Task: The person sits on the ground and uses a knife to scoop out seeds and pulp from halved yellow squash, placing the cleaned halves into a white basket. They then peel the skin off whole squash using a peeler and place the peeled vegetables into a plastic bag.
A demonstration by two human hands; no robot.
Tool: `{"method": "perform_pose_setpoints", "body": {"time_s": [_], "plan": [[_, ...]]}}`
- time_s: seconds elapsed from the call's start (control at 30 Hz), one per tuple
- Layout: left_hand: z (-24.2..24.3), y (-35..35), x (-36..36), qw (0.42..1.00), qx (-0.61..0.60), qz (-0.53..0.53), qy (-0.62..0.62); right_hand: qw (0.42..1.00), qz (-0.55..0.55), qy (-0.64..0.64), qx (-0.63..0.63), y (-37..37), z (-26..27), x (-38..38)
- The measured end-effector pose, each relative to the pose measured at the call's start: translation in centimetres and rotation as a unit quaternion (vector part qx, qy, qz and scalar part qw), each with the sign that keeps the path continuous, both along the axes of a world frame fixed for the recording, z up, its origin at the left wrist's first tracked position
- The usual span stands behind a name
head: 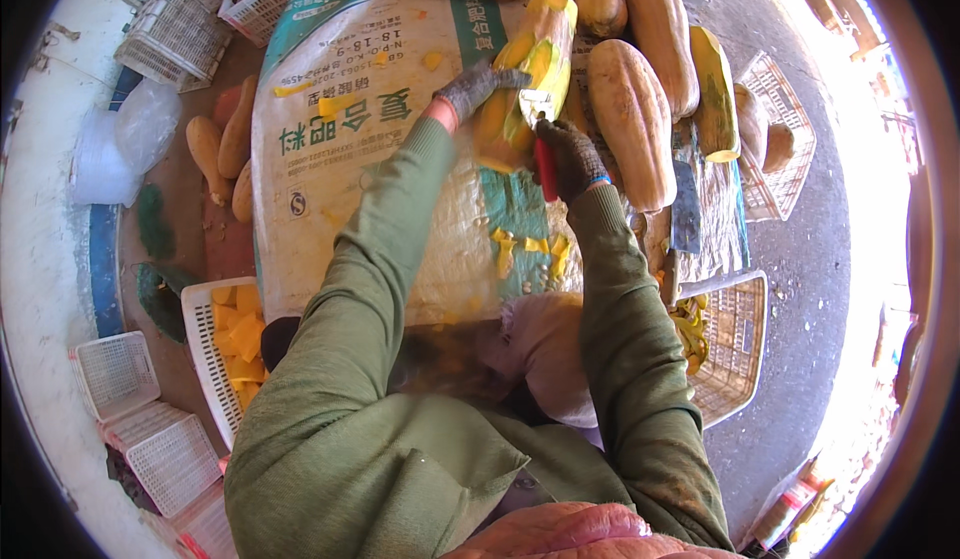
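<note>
A partly peeled squash (553,30), yellow with green streaks, lies at the top centre on a table covered with woven plastic sacks (360,206). My left hand (480,90), in a dark knit glove, rests on its left side. My right hand (574,157), gloved too, is closed on the red handle of a peeler (538,105), whose metal head lies against the squash's skin. Unpeeled tan squashes (632,123) lie just right of my right hand. Another squash, partly peeled (714,93), lies beyond them. Strips of yellow peel (560,255) and seeds are scattered below my hands.
A cleaver (685,206) lies at the table's right side. A white crate with orange squash pieces (196,319) stands at lower left, and a crate with peelings (757,349) at lower right. More squashes (204,150) lie left of the table. Stacked crates (176,37) are at upper left.
</note>
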State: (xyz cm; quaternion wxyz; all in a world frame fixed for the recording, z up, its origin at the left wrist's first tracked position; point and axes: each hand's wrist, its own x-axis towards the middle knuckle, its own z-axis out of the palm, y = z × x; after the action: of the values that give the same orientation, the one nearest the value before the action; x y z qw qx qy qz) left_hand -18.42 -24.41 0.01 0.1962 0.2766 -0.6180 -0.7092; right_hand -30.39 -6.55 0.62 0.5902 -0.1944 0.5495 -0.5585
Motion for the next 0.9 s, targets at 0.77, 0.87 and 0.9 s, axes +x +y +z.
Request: {"method": "perform_pose_setpoints", "body": {"time_s": [0.77, 0.87, 0.9], "plan": [[0.7, 26.8, 16.3, 0.933, 0.089, 0.347, -0.024, 0.974, 0.202, 0.07, 0.077, 9.8, 4.2, 5.9], [1.5, 26.6, 16.6, 0.936, 0.118, 0.328, -0.044, 0.975, 0.186, 0.062, 0.104, 9.2, 3.6, 5.2], [1.2, 26.9, 17.0, 0.931, 0.098, 0.348, -0.042, 0.974, 0.187, 0.063, 0.115, 9.0, 3.8, 5.8]]}}
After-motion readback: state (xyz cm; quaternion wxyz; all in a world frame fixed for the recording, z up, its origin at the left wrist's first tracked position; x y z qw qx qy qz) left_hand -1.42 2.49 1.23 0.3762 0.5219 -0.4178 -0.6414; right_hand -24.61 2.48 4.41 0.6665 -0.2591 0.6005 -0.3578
